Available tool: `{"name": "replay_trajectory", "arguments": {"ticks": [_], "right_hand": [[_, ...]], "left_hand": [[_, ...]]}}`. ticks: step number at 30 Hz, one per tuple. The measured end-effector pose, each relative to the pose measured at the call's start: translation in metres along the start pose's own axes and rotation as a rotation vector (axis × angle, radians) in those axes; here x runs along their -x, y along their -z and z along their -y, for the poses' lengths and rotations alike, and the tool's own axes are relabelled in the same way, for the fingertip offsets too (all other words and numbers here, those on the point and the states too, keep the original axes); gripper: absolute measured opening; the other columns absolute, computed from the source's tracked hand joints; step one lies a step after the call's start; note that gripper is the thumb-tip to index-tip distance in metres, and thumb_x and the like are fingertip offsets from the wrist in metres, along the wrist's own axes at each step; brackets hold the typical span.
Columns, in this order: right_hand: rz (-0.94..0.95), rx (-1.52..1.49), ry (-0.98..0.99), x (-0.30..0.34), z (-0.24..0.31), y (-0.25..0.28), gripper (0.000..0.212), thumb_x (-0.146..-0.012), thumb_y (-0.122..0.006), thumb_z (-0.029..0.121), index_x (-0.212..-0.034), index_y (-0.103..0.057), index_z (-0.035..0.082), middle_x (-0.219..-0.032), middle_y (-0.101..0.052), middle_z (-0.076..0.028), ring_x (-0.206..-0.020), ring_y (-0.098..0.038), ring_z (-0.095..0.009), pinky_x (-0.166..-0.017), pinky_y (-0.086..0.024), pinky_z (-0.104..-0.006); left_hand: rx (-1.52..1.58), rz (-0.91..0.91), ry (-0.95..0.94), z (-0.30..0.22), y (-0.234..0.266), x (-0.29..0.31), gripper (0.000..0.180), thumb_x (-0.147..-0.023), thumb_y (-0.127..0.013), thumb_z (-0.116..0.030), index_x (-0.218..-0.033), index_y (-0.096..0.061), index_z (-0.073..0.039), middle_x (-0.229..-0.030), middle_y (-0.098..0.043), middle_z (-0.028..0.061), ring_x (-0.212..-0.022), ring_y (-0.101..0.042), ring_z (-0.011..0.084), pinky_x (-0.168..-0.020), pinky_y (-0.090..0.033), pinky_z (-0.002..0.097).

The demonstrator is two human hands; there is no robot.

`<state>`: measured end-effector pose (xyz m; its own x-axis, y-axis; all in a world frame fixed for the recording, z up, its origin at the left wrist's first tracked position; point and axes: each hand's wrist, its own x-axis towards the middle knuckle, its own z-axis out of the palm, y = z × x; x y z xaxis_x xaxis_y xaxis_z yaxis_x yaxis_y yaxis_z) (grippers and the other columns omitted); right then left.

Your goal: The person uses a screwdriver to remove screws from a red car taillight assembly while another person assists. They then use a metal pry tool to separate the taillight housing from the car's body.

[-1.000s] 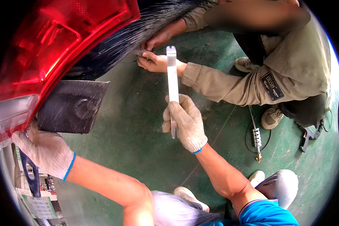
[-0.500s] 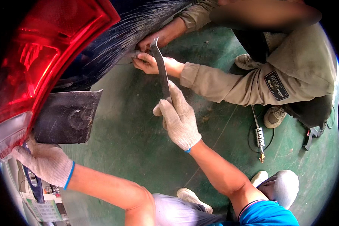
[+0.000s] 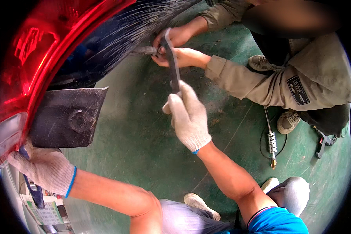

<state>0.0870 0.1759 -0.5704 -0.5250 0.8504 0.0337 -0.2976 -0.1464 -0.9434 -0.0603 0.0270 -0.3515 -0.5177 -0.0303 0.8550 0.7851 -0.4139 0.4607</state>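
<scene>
My right hand (image 3: 189, 119), in a white knit glove, is closed around a flat dark metal pry bar (image 3: 171, 58). The bar points up and away, its bent tip overlapping a co-worker's hands in the picture. At the lower left, my gloved left hand (image 3: 46, 168) is closed at the vehicle's rear edge, just below the red tail light (image 3: 35, 58); some of its fingers are hidden. A black mud flap (image 3: 58, 117) hangs just above that hand. The dark blue body panel (image 3: 113, 46) carries many pale scratches.
A co-worker (image 3: 316, 70) crouches at the upper right, both bare hands on a small greyish tool end (image 3: 146, 50) by the panel. A metal rod with a ribbed grip (image 3: 272, 142) and a black-handled tool (image 3: 321, 144) lie on the green floor (image 3: 144, 156).
My right hand and the pry bar have shifted slightly right. The co-worker's hands have moved right and up, baring the greyish tool end. My left hand stays at the vehicle's edge.
</scene>
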Motion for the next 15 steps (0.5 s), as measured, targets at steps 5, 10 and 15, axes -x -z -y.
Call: {"name": "replay_trajectory", "arguments": {"ticks": [5,10,15], "right_hand": [[-0.258,-0.244,0.054,0.002,-0.005,-0.013,0.037,-0.102,-0.05,0.023,-0.135,-0.052,0.006,-0.074,-0.061,-0.004,-0.06,-0.057,-0.013,-0.062,-0.05,-0.0315],[-0.024,0.234,0.172,-0.013,-0.041,-0.021,0.025,-0.101,-0.053,0.023,-0.121,-0.056,0.008,-0.075,-0.066,-0.016,-0.072,-0.069,-0.036,-0.067,-0.052,-0.0444],[-0.298,-0.298,0.024,-0.002,-0.002,-0.021,0.024,-0.104,-0.049,0.021,-0.117,-0.057,0.003,-0.069,-0.061,-0.009,-0.064,-0.063,-0.017,-0.06,-0.05,-0.036]], "left_hand": [[-0.033,-0.019,0.001,0.0,-0.004,0.001,0.061,-0.09,-0.067,-0.045,-0.133,-0.056,-0.003,-0.135,-0.056,0.0271,-0.125,-0.056,0.0402,-0.111,-0.044,0.0514],[-0.071,0.023,-0.133,-0.004,-0.02,0.001,0.059,-0.092,-0.067,-0.04,-0.133,-0.056,0.0,-0.137,-0.056,0.0238,-0.129,-0.053,0.0359,-0.115,-0.039,0.0485],[-0.152,-0.036,-0.197,0.0,-0.017,0.005,0.055,-0.091,-0.066,-0.039,-0.129,-0.059,0.001,-0.132,-0.06,0.0236,-0.125,-0.057,0.0356,-0.114,-0.041,0.0482]]}}
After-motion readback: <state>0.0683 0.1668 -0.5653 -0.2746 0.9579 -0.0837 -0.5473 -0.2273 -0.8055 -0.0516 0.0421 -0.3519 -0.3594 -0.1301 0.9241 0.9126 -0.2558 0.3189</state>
